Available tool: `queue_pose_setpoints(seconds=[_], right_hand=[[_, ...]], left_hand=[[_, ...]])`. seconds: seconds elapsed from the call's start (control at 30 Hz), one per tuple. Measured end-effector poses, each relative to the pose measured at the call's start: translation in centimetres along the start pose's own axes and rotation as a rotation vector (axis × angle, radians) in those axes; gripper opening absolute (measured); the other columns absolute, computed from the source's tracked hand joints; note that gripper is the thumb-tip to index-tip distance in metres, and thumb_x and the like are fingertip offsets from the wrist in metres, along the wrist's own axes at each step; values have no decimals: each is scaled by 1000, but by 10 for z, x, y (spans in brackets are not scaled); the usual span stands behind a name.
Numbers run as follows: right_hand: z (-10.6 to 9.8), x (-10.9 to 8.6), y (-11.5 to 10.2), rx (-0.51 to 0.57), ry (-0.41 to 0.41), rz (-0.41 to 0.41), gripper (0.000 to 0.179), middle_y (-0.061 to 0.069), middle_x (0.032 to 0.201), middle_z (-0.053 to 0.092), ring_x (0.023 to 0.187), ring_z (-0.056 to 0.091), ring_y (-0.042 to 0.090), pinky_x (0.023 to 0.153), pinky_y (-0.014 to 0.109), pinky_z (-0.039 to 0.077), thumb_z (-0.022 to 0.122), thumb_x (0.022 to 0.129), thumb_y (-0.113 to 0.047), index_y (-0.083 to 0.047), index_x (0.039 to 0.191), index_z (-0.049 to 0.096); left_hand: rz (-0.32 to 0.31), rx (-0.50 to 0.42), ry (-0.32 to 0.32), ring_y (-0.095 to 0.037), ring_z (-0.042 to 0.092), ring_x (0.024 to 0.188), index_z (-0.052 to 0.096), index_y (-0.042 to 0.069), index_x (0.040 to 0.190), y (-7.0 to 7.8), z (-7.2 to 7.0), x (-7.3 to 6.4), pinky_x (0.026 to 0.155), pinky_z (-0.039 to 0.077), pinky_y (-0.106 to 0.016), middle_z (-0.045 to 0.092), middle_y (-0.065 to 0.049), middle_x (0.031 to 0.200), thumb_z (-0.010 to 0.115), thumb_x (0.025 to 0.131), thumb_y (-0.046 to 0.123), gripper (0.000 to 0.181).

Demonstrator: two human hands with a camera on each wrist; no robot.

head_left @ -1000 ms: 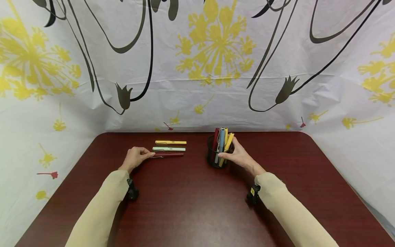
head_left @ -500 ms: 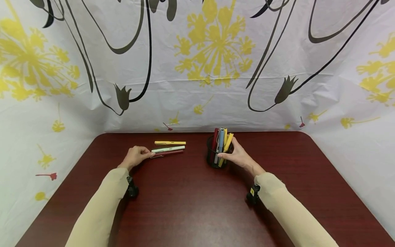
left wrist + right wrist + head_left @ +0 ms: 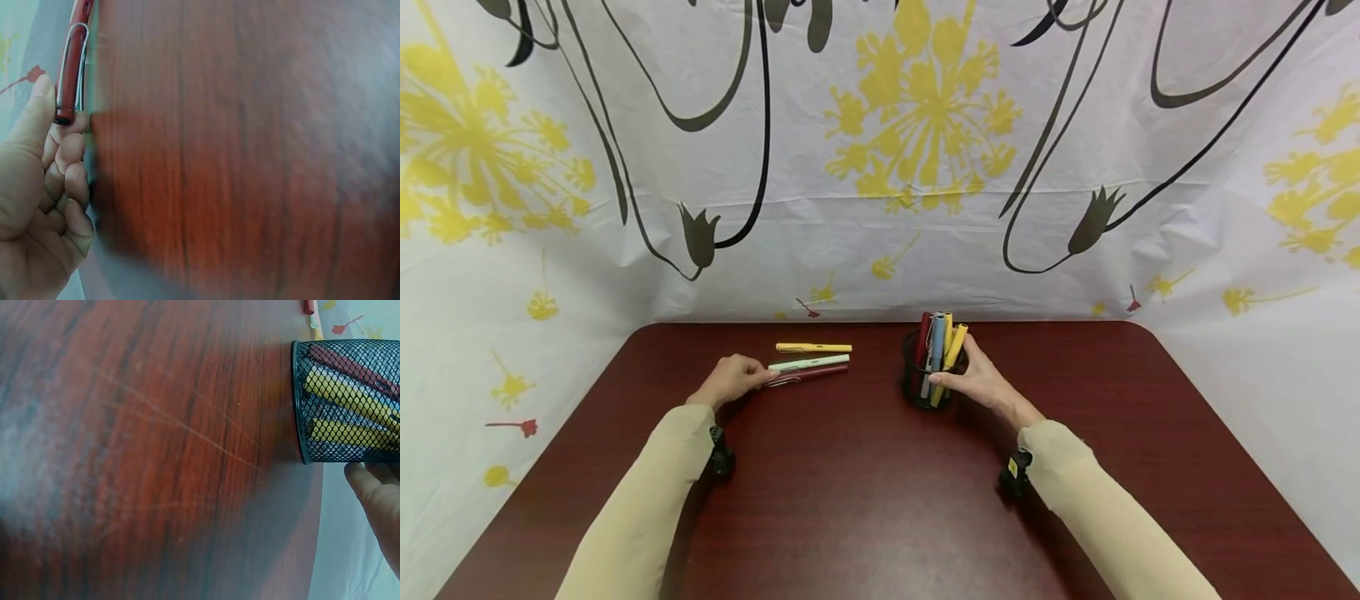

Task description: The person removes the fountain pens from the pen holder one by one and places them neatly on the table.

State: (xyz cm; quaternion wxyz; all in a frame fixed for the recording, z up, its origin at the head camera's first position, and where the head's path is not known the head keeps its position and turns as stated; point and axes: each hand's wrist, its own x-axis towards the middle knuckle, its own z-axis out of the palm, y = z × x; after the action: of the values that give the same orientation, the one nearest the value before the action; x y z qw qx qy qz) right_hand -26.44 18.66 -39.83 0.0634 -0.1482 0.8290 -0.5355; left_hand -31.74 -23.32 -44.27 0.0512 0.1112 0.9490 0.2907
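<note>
"What do you have on the hands?"

"Reading the tabletop (image 3: 880,508) as a dial, twelve at its far edge, I have the left hand (image 3: 730,381) at ten, pinching the clip end of a dark red pen (image 3: 816,374) that reaches toward eleven. The right hand (image 3: 979,377), at one, grips a black mesh cup (image 3: 911,388)."

"And around those?"

"At eleven, just beyond the dark red pen, lies a light green pen (image 3: 808,363); I can't tell if they touch. A yellow pen (image 3: 814,347) lies farther out. My cup feed shows a blue pen (image 3: 937,337) among others. A patterned sheet (image 3: 730,296) hangs at twelve."
</note>
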Motion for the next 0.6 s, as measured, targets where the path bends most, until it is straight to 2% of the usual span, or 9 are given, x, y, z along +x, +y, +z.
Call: queue_pose_setpoints(seconds=[0.13,0.23,0.37,0.6], right_hand=[[0,6,13,-4,8,0,102,23,156,0,143,1,38,111,60,15,72,84,-21,-2,150,-3],[0,11,25,-11,14,-14,102,19,157,1,144,2,35,111,59,16,73,83,-24,-7,151,-1],[1,12,29,-8,19,-28,103,18,157,2,144,3,33,111,59,16,73,82,-28,-8,152,-1],[-1,11,24,-4,17,-13,102,20,156,1,144,2,35,112,59,14,72,83,-21,-4,151,-2]], left_hand=[[11,26,-10,-12,36,50,61,6,65,3,-2,1,53,34,-27,48,0,55,60,92,35,40],[9,17,-47,-13,35,50,60,5,65,3,-4,1,53,34,-27,46,1,55,59,93,35,41],[24,0,-81,-13,33,50,59,6,66,2,-6,1,54,33,-28,42,4,54,60,92,36,40],[26,-20,-41,-13,37,56,66,8,75,2,-4,-1,57,34,-28,54,0,62,65,89,35,30]])
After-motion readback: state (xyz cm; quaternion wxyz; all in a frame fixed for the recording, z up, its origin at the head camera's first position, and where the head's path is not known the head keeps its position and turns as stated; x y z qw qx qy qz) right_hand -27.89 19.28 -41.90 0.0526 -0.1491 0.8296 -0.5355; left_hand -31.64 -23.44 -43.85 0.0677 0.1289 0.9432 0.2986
